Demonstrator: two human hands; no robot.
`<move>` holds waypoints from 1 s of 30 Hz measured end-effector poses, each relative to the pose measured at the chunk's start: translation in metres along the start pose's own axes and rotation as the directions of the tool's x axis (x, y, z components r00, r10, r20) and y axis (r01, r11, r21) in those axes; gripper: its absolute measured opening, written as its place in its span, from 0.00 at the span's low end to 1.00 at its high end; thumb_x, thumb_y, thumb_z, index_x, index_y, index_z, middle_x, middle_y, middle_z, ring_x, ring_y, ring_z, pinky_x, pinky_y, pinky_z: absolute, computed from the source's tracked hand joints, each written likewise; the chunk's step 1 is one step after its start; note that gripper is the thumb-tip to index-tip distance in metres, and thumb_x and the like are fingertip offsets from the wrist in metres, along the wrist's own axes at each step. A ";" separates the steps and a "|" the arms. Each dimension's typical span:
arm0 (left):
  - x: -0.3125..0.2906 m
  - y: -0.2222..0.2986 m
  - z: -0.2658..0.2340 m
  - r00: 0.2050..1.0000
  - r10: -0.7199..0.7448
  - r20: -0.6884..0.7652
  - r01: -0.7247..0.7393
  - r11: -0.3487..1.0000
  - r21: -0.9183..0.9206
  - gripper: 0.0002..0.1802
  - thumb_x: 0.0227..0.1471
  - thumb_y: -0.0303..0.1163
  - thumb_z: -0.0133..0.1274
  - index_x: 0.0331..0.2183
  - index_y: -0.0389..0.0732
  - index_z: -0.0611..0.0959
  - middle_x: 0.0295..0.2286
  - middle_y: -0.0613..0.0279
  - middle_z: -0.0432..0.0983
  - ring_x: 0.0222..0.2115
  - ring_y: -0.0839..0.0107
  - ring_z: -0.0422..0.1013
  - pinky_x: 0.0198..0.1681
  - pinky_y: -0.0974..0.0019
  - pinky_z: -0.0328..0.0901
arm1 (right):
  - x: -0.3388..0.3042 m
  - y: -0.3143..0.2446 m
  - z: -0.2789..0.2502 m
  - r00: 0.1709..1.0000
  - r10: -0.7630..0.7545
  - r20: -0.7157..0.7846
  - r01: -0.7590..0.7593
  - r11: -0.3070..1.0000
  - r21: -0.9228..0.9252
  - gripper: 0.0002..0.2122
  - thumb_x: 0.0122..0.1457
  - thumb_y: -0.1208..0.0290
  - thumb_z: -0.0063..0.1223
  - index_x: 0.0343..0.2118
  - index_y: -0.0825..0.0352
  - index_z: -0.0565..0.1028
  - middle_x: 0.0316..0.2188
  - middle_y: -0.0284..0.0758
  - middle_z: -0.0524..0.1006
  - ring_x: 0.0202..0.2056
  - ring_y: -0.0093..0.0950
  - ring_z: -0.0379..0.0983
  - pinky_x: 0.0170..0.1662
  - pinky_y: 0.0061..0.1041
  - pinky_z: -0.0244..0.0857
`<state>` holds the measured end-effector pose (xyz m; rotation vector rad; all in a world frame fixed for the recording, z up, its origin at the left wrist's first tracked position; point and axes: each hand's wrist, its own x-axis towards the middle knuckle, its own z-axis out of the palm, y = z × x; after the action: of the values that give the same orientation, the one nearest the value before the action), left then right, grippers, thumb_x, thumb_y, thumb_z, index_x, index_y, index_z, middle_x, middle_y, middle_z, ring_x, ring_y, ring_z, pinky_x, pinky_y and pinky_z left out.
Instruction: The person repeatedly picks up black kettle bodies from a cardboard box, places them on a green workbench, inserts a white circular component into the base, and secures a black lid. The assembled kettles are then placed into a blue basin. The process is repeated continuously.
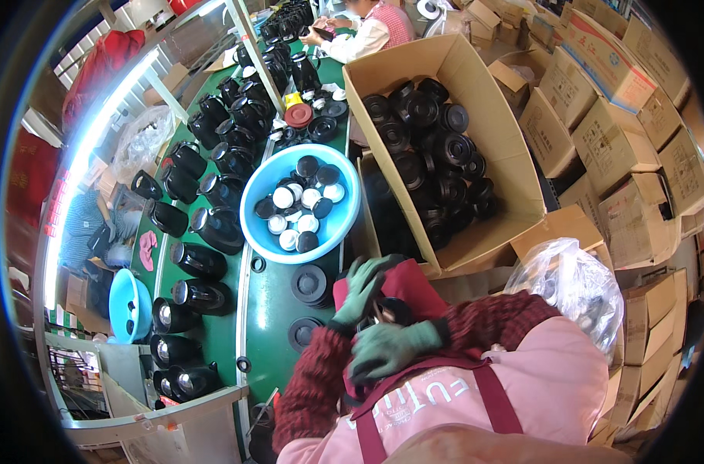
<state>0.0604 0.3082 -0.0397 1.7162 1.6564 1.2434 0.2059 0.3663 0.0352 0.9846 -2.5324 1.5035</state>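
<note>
My left hand, in a green work glove, curls its fingers around the side of a black rounded part over the dark red cloth on my lap. My right hand, gloved the same, is closed just below it, close against my apron. What the right fingers hold is hidden under the glove. Left of my hands, a wide black disc-shaped lid lies on the green bench, with another black lid nearer me.
A blue basin of black and white caps stands ahead on the bench. Black kettle bodies line the left. A cardboard box of black lids sits at right, beside a clear plastic bag. A co-worker sits farther up.
</note>
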 end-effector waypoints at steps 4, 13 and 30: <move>-0.006 -0.064 0.031 0.894 -0.394 -0.213 0.164 0.731 -0.663 0.29 0.68 0.34 0.46 0.66 0.36 0.63 0.62 0.53 0.64 0.62 0.62 0.61 0.68 0.60 0.53 | 0.027 0.023 0.026 0.926 0.144 -0.348 -0.027 0.947 0.320 0.11 0.59 0.70 0.58 0.44 0.63 0.80 0.37 0.41 0.81 0.38 0.39 0.79 0.43 0.37 0.72; -0.049 -0.054 0.014 0.453 -0.816 -0.359 0.732 0.571 -0.372 0.27 0.58 0.34 0.53 0.58 0.37 0.74 0.51 0.43 0.72 0.53 0.44 0.69 0.56 0.55 0.65 | -0.018 0.129 0.001 0.851 0.213 -0.481 -0.434 0.801 -0.413 0.13 0.63 0.61 0.51 0.46 0.58 0.79 0.42 0.37 0.77 0.49 0.40 0.71 0.59 0.45 0.58; -0.085 0.024 0.001 0.707 -0.704 -0.070 0.694 0.671 0.262 0.20 0.44 0.30 0.63 0.43 0.39 0.81 0.37 0.52 0.81 0.40 0.54 0.78 0.43 0.57 0.72 | -0.005 0.128 0.029 0.893 0.053 -0.447 -0.362 0.674 -0.643 0.12 0.60 0.58 0.53 0.28 0.59 0.80 0.30 0.34 0.77 0.40 0.36 0.71 0.46 0.40 0.62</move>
<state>0.0844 0.2240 -0.0452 0.9999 2.2341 0.6174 0.1492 0.3876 -0.0812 0.2306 -2.5881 0.4987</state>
